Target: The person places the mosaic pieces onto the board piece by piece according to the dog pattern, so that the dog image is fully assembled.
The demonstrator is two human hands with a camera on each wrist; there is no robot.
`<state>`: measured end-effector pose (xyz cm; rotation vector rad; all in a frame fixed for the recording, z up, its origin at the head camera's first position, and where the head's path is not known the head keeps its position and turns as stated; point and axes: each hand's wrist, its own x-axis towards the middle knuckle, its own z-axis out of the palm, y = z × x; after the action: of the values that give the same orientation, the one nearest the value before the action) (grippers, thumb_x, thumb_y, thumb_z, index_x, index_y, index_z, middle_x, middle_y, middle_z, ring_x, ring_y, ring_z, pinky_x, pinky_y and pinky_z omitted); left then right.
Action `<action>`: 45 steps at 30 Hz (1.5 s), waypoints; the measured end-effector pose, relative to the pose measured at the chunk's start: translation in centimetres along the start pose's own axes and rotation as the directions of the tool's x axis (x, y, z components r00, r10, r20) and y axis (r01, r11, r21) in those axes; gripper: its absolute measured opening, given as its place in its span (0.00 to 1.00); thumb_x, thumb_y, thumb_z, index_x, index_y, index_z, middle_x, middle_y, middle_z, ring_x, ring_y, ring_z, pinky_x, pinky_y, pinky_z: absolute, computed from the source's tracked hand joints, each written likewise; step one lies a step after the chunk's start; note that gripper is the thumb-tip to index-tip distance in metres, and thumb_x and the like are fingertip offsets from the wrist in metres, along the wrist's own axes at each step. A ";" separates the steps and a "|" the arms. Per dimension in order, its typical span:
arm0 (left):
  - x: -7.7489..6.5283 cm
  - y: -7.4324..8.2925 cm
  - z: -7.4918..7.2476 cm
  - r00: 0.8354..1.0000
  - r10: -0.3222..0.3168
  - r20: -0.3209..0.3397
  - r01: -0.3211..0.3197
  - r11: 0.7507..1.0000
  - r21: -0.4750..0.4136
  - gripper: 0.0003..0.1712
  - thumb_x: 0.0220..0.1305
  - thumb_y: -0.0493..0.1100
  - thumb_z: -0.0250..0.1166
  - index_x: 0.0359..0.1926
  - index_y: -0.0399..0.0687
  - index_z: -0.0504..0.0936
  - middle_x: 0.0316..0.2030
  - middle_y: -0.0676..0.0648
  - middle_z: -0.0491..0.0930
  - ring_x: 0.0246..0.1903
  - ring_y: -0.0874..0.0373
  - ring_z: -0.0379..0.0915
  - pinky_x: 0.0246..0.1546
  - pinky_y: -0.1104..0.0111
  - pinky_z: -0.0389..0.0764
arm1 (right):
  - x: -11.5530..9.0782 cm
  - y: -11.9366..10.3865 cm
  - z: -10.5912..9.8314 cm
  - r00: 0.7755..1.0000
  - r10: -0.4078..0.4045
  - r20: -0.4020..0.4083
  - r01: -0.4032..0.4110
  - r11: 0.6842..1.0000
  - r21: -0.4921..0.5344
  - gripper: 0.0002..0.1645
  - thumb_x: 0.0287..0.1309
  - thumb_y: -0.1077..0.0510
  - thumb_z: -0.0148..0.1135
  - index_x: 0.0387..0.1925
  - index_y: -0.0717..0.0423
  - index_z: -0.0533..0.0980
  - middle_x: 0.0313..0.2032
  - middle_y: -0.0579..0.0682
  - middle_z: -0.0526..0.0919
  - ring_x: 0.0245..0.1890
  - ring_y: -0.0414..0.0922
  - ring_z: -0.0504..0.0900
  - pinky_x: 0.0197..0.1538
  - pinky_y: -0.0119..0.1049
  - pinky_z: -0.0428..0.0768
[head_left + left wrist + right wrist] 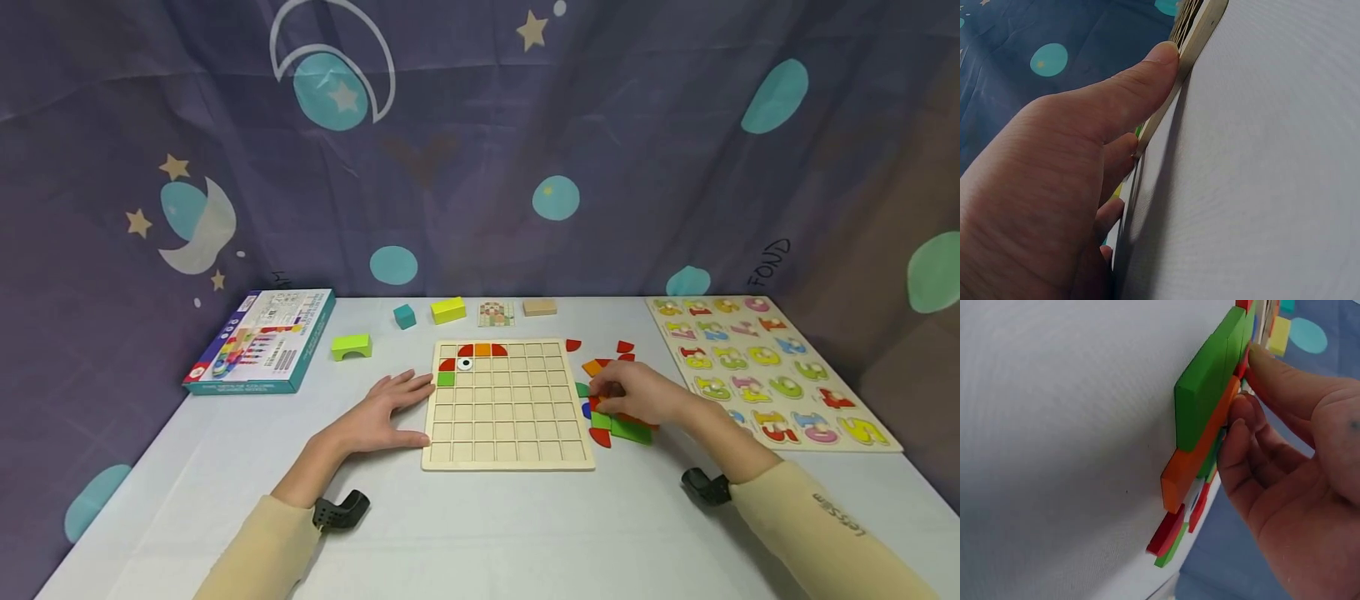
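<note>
Head view puts the square, pale wooden grid board (513, 409) left of our right hand (639, 393), bent over flat multicoloured pieces (632, 431), its pinch unclear to us; our spread left hand (377, 417) touches the board.

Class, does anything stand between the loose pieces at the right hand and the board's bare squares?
Nothing visible does. The pieces lie just right of the board, with the right hand over some of them; the left hand is at the opposite edge, out of that path.
</note>
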<state>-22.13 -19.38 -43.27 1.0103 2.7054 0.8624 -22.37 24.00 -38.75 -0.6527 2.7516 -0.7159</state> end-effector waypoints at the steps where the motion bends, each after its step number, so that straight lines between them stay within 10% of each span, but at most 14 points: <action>1: 0.0 0.0 0.0 1.000 0.000 0.000 0.000 1.000 0.001 0.50 0.56 0.60 0.74 0.73 0.42 0.68 0.75 0.47 0.60 0.77 0.43 0.42 0.74 0.45 0.39 | 0.0 0.0 0.0 1.000 0.000 0.004 0.000 1.000 -0.003 0.10 0.58 0.60 0.73 0.43 0.55 0.84 0.39 0.44 0.82 0.40 0.46 0.75 0.47 0.41 0.80; 12: 0.0 0.0 0.0 1.000 0.001 -0.005 -0.001 1.000 -0.003 0.50 0.56 0.60 0.75 0.73 0.41 0.68 0.75 0.46 0.60 0.77 0.42 0.42 0.74 0.44 0.39 | 0.2 0.0 0.3 1.000 -0.008 0.015 0.008 1.000 0.004 0.08 0.59 0.60 0.73 0.40 0.53 0.83 0.35 0.43 0.79 0.37 0.44 0.74 0.44 0.37 0.79; 35: 0.0 0.0 0.1 1.000 -0.010 -0.002 0.010 1.000 0.008 0.50 0.56 0.62 0.74 0.73 0.43 0.68 0.75 0.48 0.59 0.77 0.44 0.42 0.74 0.45 0.39 | 1.9 -1.9 0.6 1.000 0.018 -0.006 -0.015 0.938 0.345 0.06 0.64 0.60 0.68 0.41 0.56 0.80 0.35 0.51 0.79 0.20 0.48 0.74 0.21 0.33 0.70; 45: 0.0 0.0 0.1 1.000 -0.010 0.002 0.010 1.000 0.005 0.50 0.56 0.61 0.74 0.74 0.43 0.68 0.76 0.48 0.59 0.77 0.45 0.41 0.74 0.46 0.39 | 4.8 -5.1 2.4 1.000 -0.027 -0.003 0.026 0.920 0.392 0.04 0.63 0.64 0.68 0.39 0.58 0.80 0.38 0.51 0.80 0.32 0.46 0.82 0.38 0.37 0.81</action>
<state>-22.07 -19.38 -43.34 0.9966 2.7100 0.8525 -23.92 16.74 -38.69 -0.5981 2.4857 -1.2273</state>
